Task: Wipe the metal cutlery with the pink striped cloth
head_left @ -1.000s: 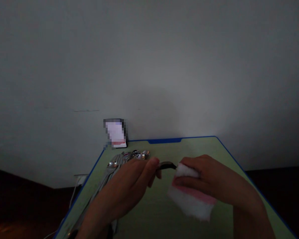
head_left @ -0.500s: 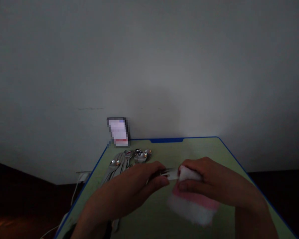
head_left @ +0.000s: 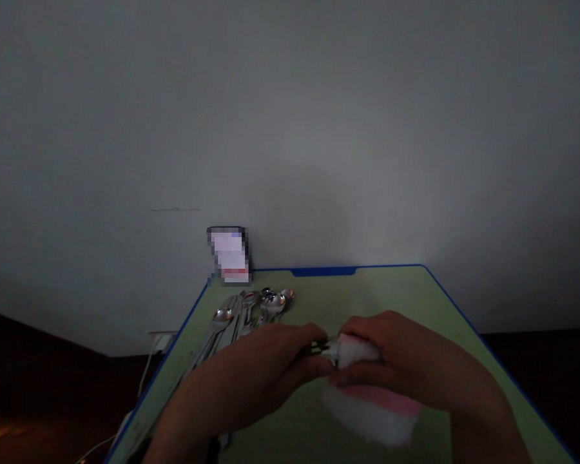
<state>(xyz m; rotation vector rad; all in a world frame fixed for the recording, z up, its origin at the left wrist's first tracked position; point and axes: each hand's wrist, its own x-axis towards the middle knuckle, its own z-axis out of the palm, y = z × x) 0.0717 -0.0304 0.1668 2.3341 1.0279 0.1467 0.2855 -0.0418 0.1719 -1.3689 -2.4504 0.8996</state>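
Note:
Between my hands is a metal fork, its tines on the left, beside my left fingers. My left hand is closed around that end, and the fingers hide part of it. My right hand pinches a fluffy pink and white cloth folded over the rest of the fork. The cloth's loose part hangs below my right hand, over the tabletop. Whatever the cloth covers of the fork is hidden.
Several spoons and other metal cutlery lie at the left of the green table, partly behind my left arm. A phone with a blurred screen leans on the wall at the back left. A white cable hangs beside the table.
My right hand and the cloth have slid left along the fork, close to my left fingers, covering more of the metal. My left hand has shifted slightly down.

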